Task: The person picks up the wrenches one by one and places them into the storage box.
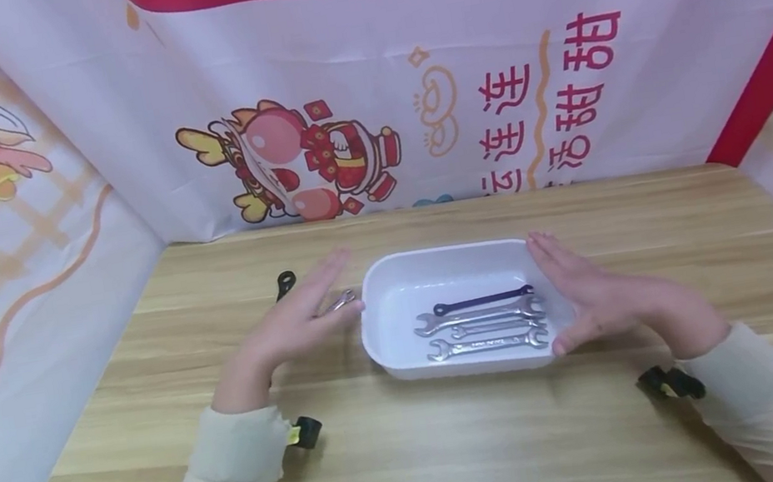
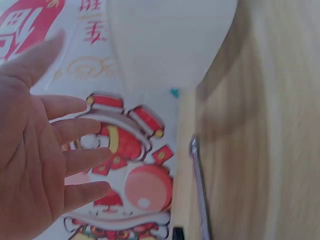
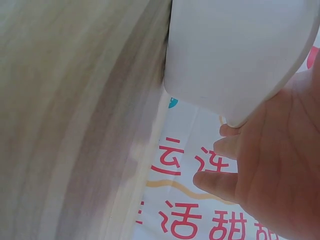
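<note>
A white plastic bin [image 1: 392,333] stands on the wooden table with several wrenches lying side by side in it. One is a dark wrench [image 1: 483,301]; silver open-end wrenches [image 1: 486,345] lie nearer the front wall. My right hand [image 1: 596,299] rests against the bin's right end, fingers extended along the rim; the right wrist view shows its fingers at the bin's edge. To the left, my left hand [image 1: 300,318] is spread, with its thumb close to the bin's left end. Beyond it lie a silver wrench [image 1: 341,302], partly hidden, and a black wrench [image 1: 285,283].
The light wood table [image 1: 466,456] ends at the back against a printed cloth [image 1: 340,46]. More patterned cloth [image 1: 20,274] hangs at the left side. Dark wrist straps [image 1: 670,383] sit at both sleeves.
</note>
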### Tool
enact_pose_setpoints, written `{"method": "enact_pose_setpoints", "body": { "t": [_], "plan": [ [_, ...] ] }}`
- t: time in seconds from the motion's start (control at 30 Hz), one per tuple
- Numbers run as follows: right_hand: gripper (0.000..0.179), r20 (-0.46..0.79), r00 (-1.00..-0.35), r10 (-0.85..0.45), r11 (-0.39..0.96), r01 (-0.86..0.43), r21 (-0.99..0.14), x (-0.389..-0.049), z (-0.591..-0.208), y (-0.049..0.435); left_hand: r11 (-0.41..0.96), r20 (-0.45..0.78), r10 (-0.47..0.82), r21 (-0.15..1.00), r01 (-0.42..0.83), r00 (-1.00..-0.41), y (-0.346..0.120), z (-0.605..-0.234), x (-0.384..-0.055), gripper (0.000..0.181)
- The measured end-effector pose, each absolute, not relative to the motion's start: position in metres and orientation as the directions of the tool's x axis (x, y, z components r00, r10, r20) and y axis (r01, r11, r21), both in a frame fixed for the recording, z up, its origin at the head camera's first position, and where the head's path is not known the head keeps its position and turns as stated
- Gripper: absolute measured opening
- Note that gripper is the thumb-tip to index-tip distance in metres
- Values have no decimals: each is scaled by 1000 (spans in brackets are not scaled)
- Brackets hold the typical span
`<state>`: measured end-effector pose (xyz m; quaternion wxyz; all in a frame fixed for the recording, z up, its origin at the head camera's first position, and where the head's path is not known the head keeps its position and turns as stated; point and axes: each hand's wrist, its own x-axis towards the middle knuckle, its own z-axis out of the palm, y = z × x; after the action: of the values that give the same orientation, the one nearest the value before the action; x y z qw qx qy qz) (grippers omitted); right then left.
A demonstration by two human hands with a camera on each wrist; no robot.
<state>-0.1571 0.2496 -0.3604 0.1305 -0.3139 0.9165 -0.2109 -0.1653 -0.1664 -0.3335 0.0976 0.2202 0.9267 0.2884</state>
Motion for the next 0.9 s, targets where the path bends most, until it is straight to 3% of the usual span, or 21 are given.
{"method": "enact_pose_setpoints", "body": {
  "t": [0.27, 0.5, 0.9],
  "plan": [
    [141, -119, -781, -613, 733, -507, -453, -155, -360, 249, 765, -49, 428, 552, 333, -903, -195, -331, -170, 77],
    [140, -144, -798, -585, 762, -481, -433, -154, -359, 244, 791, -52, 416, 514, 332, -908, -212, -335, -180, 57],
    [140, -156, -800, -580, 765, -469, -440, -153, -359, 245, 817, -179, 394, 517, 255, -901, -223, -352, -194, 50]
  ]
}}
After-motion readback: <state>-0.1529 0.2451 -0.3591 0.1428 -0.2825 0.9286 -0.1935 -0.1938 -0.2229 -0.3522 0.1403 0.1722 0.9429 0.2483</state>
